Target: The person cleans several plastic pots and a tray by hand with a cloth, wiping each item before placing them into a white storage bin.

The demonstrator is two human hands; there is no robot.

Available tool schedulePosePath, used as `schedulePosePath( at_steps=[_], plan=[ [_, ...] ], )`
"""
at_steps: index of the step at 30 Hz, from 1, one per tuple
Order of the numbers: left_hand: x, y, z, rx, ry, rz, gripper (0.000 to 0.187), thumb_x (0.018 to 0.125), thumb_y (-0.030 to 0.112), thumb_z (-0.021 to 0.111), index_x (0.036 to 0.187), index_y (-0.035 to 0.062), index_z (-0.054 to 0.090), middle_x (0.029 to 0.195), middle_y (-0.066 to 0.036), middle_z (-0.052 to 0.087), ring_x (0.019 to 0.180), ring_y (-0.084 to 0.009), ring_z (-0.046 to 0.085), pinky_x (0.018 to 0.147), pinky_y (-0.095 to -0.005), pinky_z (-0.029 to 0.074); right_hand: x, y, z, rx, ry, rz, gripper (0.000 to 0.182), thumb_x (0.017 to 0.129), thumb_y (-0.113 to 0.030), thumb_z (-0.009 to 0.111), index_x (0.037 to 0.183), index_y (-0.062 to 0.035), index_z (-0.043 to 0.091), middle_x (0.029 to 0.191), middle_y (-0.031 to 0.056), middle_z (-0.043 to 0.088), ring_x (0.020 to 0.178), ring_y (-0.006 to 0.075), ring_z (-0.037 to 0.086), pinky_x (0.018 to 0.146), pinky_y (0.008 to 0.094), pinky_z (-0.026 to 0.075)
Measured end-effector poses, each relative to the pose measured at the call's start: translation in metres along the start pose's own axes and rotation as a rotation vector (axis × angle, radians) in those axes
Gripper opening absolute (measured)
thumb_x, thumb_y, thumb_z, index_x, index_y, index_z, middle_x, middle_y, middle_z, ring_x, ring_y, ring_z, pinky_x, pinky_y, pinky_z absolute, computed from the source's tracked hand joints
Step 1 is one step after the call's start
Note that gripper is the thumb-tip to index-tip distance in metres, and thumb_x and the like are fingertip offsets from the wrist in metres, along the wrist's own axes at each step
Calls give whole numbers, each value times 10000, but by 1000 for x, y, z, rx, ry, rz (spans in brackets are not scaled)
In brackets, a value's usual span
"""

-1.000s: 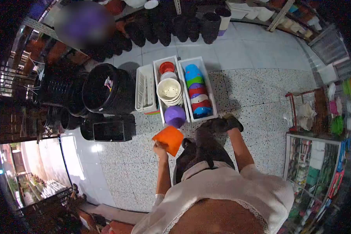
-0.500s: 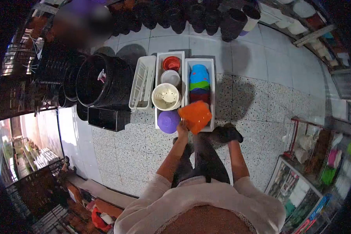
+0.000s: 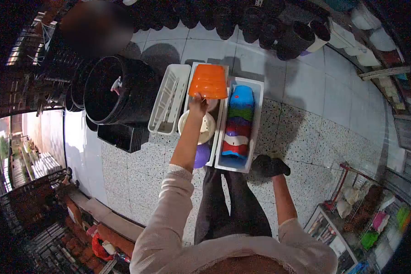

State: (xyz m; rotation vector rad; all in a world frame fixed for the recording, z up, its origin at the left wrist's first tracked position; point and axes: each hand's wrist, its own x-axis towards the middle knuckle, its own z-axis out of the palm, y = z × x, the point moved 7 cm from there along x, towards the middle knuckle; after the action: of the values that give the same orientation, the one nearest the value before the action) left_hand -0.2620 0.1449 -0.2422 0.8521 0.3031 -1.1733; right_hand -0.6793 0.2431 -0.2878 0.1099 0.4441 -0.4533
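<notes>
My left hand (image 3: 197, 106) grips the lower edge of an orange plastic pot (image 3: 208, 82), above the far end of the middle white trough (image 3: 212, 157). Beneath my forearm in that trough are a cream pot with holes (image 3: 208, 132) and a purple pot (image 3: 202, 156), both partly hidden. A second white trough (image 3: 256, 98) to the right holds a row of nested coloured pots (image 3: 238, 123) in blue, green, red, purple and white. My right hand (image 3: 273, 166) is near this trough's front right corner; it looks wholly black, its fingers hidden by a dark covering or object.
A long white slotted tray (image 3: 183, 75) lies left of the troughs. Large black tubs (image 3: 137, 91) and rectangular black containers (image 3: 118, 137) are farther left. Black pots (image 3: 294, 41) line the back. Racks of goods (image 3: 370, 214) stand at right.
My left hand has carried the orange pot forward and left, from the front of the right trough to the far end of the middle one. The nested pots are uncovered. The view has shifted slightly.
</notes>
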Motion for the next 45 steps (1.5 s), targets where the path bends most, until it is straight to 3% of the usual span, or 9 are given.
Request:
schedulePosePath(
  at_steps=[9,16,22,28,31,33,35,38,45],
  plan=[
    [74,-5,-15,-38,99,96,258,912,203,423,1136,84,468,1072,-98,512,977,-258,498,761,-377,472,6,80,-25,262,548,68,609,728,-574,489,854,6,626,834,209,635,750,395,585,756,487,470],
    [92,56,73,2045,110,882,161,807,128,505,890,37,608,819,-134,638,711,-295,626,607,-412,498,9,110,-25,258,101,-57,519,750,-487,511,950,-19,609,942,187,618,833,369,582,849,508,422],
    [139,-2,37,2612,-338,888,114,749,103,531,745,61,637,663,-121,623,639,-289,638,526,-434,502,28,128,-17,215,112,-131,393,754,-426,539,867,-54,592,808,130,591,732,326,557,738,473,444],
    [159,-46,9,2715,-516,937,110,716,125,554,677,108,655,683,-83,639,613,-234,645,489,-378,508,18,128,-77,-919,763,-237,232,792,-313,533,895,-106,559,770,99,555,689,276,526,668,427,446],
    [187,-49,-6,2733,-461,770,130,742,143,551,735,108,676,751,-87,647,701,-240,638,560,-397,513,36,144,-44,-230,430,-370,230,804,-277,529,986,-142,565,843,129,587,772,301,569,676,442,465],
    [200,-49,-19,2697,-395,630,150,763,151,544,755,93,682,857,-118,647,845,-266,623,645,-417,512,25,128,-64,-1363,850,-230,261,800,-275,545,1015,-128,562,893,149,598,822,321,580,697,470,469],
    [172,-51,-3,2809,-231,611,221,797,162,512,951,60,633,1145,-175,515,1097,-335,457,830,-432,413,27,144,-53,-190,404,-442,380,801,-317,558,1103,-89,521,986,167,593,936,331,562,801,492,445],
    [106,-61,39,2812,-151,659,344,803,158,490,1123,35,517,1209,-191,447,1116,-345,410,872,-446,336,10,143,-90,-1100,505,-362,424,806,-369,539,1125,-95,488,1008,158,571,970,318,533,850,478,420],
    [13,-181,9,2300,-383,811,308,776,245,550,975,11,557,1076,-194,526,956,-316,526,805,-456,415,32,96,12,-211,292,-356,358,840,-396,473,1020,-91,525,975,122,547,929,282,525,842,429,415]
  ],
)
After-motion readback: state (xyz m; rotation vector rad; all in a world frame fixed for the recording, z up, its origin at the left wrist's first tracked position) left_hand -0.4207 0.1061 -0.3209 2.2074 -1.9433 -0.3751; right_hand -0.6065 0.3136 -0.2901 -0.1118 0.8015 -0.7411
